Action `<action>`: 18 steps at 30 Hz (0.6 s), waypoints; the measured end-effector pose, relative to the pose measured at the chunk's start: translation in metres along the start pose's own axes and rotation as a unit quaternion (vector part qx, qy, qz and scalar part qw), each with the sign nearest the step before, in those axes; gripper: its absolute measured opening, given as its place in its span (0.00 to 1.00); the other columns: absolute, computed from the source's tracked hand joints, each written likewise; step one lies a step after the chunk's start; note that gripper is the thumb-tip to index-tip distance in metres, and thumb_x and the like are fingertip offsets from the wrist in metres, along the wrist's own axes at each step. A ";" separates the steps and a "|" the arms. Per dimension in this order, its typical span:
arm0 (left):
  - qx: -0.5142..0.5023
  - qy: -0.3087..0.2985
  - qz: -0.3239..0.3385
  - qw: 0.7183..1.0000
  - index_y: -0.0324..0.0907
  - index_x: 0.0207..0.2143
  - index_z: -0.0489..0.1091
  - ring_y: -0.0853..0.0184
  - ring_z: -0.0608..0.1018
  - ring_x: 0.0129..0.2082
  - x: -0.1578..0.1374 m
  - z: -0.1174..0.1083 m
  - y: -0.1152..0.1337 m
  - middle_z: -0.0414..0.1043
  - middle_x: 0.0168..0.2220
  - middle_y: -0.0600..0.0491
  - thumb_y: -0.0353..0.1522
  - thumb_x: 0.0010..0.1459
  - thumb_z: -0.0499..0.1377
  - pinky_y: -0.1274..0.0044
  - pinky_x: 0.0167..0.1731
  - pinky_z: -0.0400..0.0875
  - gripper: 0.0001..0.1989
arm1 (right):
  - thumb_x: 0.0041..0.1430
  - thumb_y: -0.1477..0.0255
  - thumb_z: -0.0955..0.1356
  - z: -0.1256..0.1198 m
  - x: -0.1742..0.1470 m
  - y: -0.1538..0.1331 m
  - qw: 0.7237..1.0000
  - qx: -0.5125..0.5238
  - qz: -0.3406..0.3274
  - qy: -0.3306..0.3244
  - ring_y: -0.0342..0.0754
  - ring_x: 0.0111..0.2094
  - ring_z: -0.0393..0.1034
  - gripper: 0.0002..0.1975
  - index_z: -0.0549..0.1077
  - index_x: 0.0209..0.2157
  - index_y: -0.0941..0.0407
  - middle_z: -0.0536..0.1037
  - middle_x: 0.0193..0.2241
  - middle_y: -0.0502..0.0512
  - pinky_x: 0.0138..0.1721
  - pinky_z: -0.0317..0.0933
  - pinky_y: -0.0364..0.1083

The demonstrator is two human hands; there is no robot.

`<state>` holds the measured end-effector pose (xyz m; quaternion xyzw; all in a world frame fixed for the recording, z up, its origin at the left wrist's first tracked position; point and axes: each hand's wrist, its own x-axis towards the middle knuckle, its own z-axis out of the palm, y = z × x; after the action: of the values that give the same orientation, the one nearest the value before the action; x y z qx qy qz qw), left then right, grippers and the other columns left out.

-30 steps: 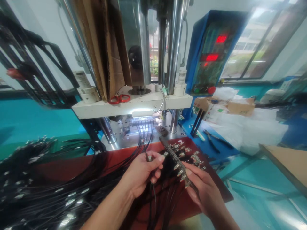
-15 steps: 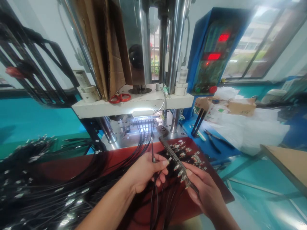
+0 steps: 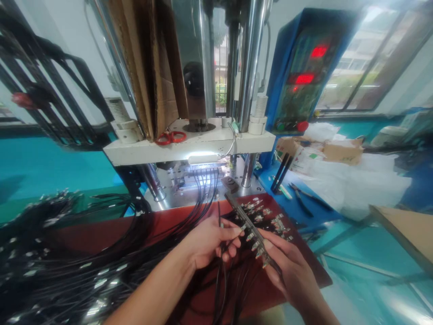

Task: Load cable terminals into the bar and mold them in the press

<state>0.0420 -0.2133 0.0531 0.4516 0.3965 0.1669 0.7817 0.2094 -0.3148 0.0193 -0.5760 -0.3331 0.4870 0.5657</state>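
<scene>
My right hand (image 3: 287,259) is closed on the near end of a long dark bar (image 3: 249,221), tilted over the red board. Small metal connectors (image 3: 256,246) sit in a row along the bar's left edge. My left hand (image 3: 216,241) pinches a black cable (image 3: 221,262) with its thumb and forefinger at that edge, fingertips touching or nearly touching a connector. More black cables hang below the left hand. Behind the bar, loose connector ends (image 3: 267,214) lie in rows on the red board (image 3: 189,302).
A press with a white plate (image 3: 142,151) stands ahead, cables leading into its lit die (image 3: 201,176). Red scissors (image 3: 171,137) rest on the plate. Piled black cables (image 3: 67,262) cover the left. Pliers (image 3: 301,201) lie on the blue surface at right, beneath the control box (image 3: 301,76).
My left hand has brought the cable end slightly right and down, against the bar's edge. My right hand still holds the bar in nearly the same place.
</scene>
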 end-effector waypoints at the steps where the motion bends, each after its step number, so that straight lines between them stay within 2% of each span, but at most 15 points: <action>1: -0.004 0.000 -0.005 1.000 0.35 0.32 0.70 0.76 0.68 0.16 0.000 0.000 0.000 0.68 0.23 0.55 0.33 0.53 0.62 0.85 0.11 0.57 0.08 | 0.50 0.52 0.69 0.000 0.000 0.001 1.000 0.005 0.007 -0.001 0.38 0.12 0.51 0.26 0.77 0.46 0.54 0.68 0.17 0.50 0.09 0.44 0.39; 7: -0.033 -0.016 -0.032 0.999 0.34 0.32 0.71 0.78 0.67 0.16 0.001 -0.002 0.004 0.66 0.22 0.55 0.30 0.54 0.60 0.87 0.11 0.56 0.06 | 0.49 0.54 0.71 0.002 -0.001 0.002 0.998 0.043 0.048 -0.004 0.35 0.12 0.48 0.29 0.74 0.50 0.56 0.64 0.15 0.45 0.11 0.40 0.36; 10: -0.030 -0.018 -0.033 0.999 0.34 0.31 0.70 0.78 0.67 0.15 0.002 -0.001 0.004 0.66 0.22 0.55 0.30 0.54 0.61 0.87 0.10 0.56 0.06 | 0.47 0.53 0.71 0.003 -0.003 -0.002 0.997 0.053 0.053 -0.004 0.35 0.13 0.49 0.29 0.75 0.48 0.55 0.69 0.20 0.49 0.11 0.40 0.37; 12: -0.017 -0.003 -0.020 1.000 0.36 0.29 0.68 0.77 0.67 0.14 0.003 0.003 0.003 0.67 0.21 0.56 0.31 0.53 0.61 0.86 0.09 0.56 0.07 | 0.46 0.53 0.72 0.003 -0.004 -0.004 0.997 0.056 0.052 0.003 0.35 0.15 0.53 0.27 0.77 0.46 0.52 0.75 0.30 0.53 0.11 0.44 0.36; 14: -0.001 0.024 -0.005 1.000 0.37 0.27 0.66 0.76 0.67 0.14 0.005 0.007 0.001 0.67 0.21 0.56 0.32 0.52 0.62 0.86 0.08 0.56 0.08 | 0.46 0.54 0.73 0.004 -0.005 -0.005 0.997 0.047 0.058 0.021 0.36 0.19 0.60 0.24 0.77 0.44 0.49 0.76 0.40 0.54 0.13 0.49 0.36; 18: 0.018 0.056 0.020 0.998 0.38 0.26 0.64 0.76 0.67 0.13 0.009 0.011 -0.002 0.68 0.20 0.55 0.31 0.52 0.62 0.86 0.08 0.56 0.08 | 0.47 0.52 0.71 0.005 -0.006 -0.005 0.998 0.006 0.051 0.021 0.47 0.33 0.70 0.25 0.77 0.45 0.49 0.75 0.42 0.56 0.18 0.58 0.36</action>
<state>0.0561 -0.2158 0.0502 0.4632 0.4331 0.2003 0.7469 0.2035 -0.3181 0.0262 -0.5990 -0.2888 0.5052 0.5501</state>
